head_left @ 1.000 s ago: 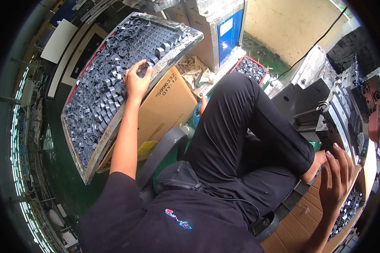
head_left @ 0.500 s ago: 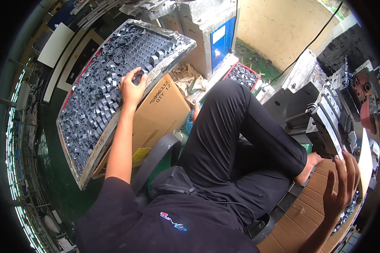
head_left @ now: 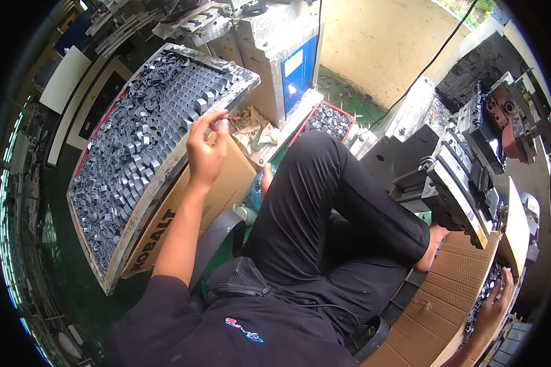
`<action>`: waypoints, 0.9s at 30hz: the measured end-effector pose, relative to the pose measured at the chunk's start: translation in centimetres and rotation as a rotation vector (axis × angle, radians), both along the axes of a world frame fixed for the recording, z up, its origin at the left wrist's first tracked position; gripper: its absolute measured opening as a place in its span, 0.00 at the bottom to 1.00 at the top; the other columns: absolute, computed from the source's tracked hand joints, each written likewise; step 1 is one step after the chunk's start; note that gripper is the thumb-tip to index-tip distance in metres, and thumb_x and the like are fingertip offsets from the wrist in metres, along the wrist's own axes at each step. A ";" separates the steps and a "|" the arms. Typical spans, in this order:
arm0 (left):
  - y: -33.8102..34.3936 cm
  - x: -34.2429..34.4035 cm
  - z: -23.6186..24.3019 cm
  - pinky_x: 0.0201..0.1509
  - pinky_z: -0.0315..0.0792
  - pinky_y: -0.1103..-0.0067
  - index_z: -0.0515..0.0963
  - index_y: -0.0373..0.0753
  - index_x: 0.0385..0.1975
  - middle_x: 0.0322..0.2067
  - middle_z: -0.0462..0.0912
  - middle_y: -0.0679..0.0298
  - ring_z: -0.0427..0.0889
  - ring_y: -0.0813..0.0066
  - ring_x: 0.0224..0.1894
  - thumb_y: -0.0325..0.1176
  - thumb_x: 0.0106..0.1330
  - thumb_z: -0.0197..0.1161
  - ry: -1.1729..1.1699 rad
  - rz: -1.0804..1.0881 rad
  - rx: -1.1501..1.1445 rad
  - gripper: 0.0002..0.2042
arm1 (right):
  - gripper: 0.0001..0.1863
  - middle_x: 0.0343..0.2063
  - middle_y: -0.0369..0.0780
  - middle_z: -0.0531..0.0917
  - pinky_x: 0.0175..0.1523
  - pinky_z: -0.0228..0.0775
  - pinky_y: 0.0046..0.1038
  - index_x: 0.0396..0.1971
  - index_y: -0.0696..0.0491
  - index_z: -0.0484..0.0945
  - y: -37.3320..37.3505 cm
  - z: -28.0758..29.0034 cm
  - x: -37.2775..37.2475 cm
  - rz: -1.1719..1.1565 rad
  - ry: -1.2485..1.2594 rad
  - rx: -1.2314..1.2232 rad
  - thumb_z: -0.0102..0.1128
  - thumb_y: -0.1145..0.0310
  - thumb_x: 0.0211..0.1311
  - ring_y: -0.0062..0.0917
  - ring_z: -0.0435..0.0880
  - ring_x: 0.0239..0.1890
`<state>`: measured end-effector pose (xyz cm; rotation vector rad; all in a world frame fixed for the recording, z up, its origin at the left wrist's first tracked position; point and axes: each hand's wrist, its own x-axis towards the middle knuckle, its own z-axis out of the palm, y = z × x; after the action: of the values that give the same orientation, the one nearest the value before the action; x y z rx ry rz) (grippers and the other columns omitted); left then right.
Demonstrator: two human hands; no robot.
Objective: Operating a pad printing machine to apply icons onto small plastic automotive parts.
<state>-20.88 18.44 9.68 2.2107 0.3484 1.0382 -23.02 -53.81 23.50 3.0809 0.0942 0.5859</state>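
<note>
Head view. Counting two hands, one tilted tray [head_left: 239, 88], one red-rimmed bin [head_left: 304, 123], one carton [head_left: 232, 177] standing below the tray, and one parts box [head_left: 431, 300] at the person's right. Grey pieces [head_left: 125, 159] are covering the tray, too many to count from where I am standing.

Left hand [head_left: 207, 147]: curling narrowly, thumb near forefinger, hanging by the tray's near edge; whether it is holding a piece, I cannot tell. Right hand [head_left: 493, 300]: spreading its fingers loosely over dark parts [head_left: 490, 282] in the box; contact is not showing clearly.

Versus half a second ago: left hand is now sitting clear of the pieces it was overlapping; right hand is now reaching lower, away from the machine fixture [head_left: 459, 183].
</note>
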 end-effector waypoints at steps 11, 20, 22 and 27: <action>-22.7 9.1 7.0 0.52 0.79 0.70 0.85 0.36 0.45 0.43 0.89 0.56 0.87 0.61 0.48 0.24 0.68 0.70 -0.141 -0.976 -0.148 0.08 | 0.20 0.54 0.53 0.85 0.62 0.74 0.35 0.55 0.65 0.81 3.1 -4.7 -6.4 0.046 0.260 0.547 0.60 0.77 0.65 0.46 0.84 0.57; -31.0 12.1 13.9 0.39 0.65 0.81 0.82 0.39 0.38 0.33 0.84 0.70 0.74 0.84 0.33 0.28 0.72 0.69 -0.337 -1.032 -0.334 0.02 | 0.14 0.42 0.49 0.85 0.52 0.77 0.35 0.49 0.61 0.84 1.9 -5.2 -7.5 -0.144 0.255 0.532 0.66 0.72 0.66 0.40 0.85 0.46; -32.6 12.5 15.7 0.40 0.66 0.80 0.83 0.40 0.39 0.34 0.85 0.71 0.77 0.83 0.35 0.28 0.72 0.69 -0.265 -1.122 -0.266 0.02 | 0.15 0.40 0.48 0.85 0.51 0.77 0.35 0.48 0.61 0.84 1.1 -5.7 -7.4 -0.161 0.244 0.513 0.68 0.70 0.65 0.39 0.84 0.44; -34.2 14.6 14.7 0.47 0.73 0.73 0.86 0.39 0.49 0.42 0.89 0.63 0.83 0.74 0.43 0.35 0.76 0.65 -0.116 -1.120 -0.241 0.10 | 0.16 0.34 0.45 0.82 0.48 0.77 0.32 0.47 0.61 0.85 0.6 -6.5 -6.9 -0.230 0.246 0.509 0.72 0.68 0.63 0.34 0.83 0.38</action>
<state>-6.30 -15.76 24.41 1.6764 -0.7186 0.4396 -29.89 -53.18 17.04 3.5587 -0.4768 0.2450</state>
